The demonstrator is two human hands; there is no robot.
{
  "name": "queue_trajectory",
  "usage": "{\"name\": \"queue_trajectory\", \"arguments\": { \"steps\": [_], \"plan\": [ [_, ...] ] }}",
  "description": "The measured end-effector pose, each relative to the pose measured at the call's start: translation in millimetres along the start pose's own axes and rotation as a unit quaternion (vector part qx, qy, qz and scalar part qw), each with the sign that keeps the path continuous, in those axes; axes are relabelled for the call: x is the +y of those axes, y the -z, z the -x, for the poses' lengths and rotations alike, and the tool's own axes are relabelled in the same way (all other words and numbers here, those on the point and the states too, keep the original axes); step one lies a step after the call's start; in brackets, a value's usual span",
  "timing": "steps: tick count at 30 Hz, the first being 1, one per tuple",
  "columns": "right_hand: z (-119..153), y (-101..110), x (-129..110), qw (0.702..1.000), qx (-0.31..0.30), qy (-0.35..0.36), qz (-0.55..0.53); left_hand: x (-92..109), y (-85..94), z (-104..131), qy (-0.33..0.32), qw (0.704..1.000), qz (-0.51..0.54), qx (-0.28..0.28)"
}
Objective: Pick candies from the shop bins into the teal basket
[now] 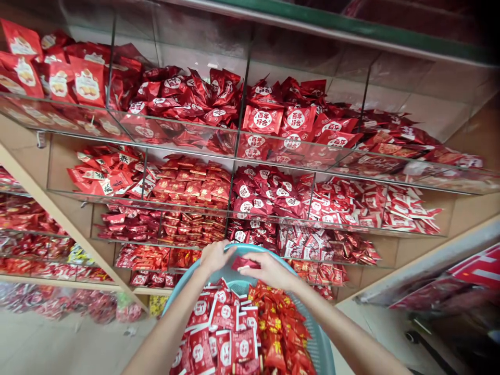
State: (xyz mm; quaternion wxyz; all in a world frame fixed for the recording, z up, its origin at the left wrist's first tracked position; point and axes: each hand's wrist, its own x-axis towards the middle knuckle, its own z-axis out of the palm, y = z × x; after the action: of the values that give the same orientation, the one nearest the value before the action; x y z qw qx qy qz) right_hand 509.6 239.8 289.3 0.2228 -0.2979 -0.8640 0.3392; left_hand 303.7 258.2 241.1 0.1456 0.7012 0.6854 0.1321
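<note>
A round light-blue plastic basket (323,344) sits right in front of me, filled with candy packets. Red-and-white packets (224,312) fill its left side, and shiny orange-red packets with yellow print (273,323) lie on the right. At the basket's far edge, my left hand (214,259) is closed over the rim, thumb on the inner side. My right hand (265,268) pinches a small dark red packet (244,263) above the basket's far inner wall. Part of the basket's near side falls outside the picture.
Tiered glass shelves with dividers (238,130) rise ahead, holding heaps of red packets (191,182). A slanting wooden panel (70,224) separates another shelf unit at left. Bagged goods (101,307) lie low on the left. A dark wheeled object (414,336) stands at lower right.
</note>
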Motion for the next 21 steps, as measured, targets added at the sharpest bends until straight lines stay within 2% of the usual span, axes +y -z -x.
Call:
{"name": "queue_trajectory", "arguments": {
  "steps": [4,7,12,14,18,21],
  "plan": [
    [-8.5,-41.8,66.1,0.995,-0.031,-0.083,-0.041,1.4,-0.6,1.3,0.010,1.000,-0.002,0.006],
    [-15.3,-58.3,90.3,0.992,-0.032,-0.107,-0.051,2.4,-0.2,2.2,0.011,1.000,-0.007,0.007],
    [-20.0,-78.8,102.3,0.990,-0.018,-0.114,-0.075,3.7,1.1,3.0,0.012,1.000,-0.016,0.008],
    [-21.5,-82.9,104.6,0.985,-0.042,-0.129,-0.108,3.5,1.1,2.8,0.010,1.000,-0.017,0.007],
    [-26.5,-81.4,103.4,0.968,-0.112,-0.184,-0.130,2.1,-0.4,2.3,0.003,1.000,-0.011,0.010],
    [-27.3,-76.3,97.1,0.974,-0.108,-0.175,-0.091,2.0,-0.8,2.7,0.000,1.000,-0.009,0.013]
  ]
}}
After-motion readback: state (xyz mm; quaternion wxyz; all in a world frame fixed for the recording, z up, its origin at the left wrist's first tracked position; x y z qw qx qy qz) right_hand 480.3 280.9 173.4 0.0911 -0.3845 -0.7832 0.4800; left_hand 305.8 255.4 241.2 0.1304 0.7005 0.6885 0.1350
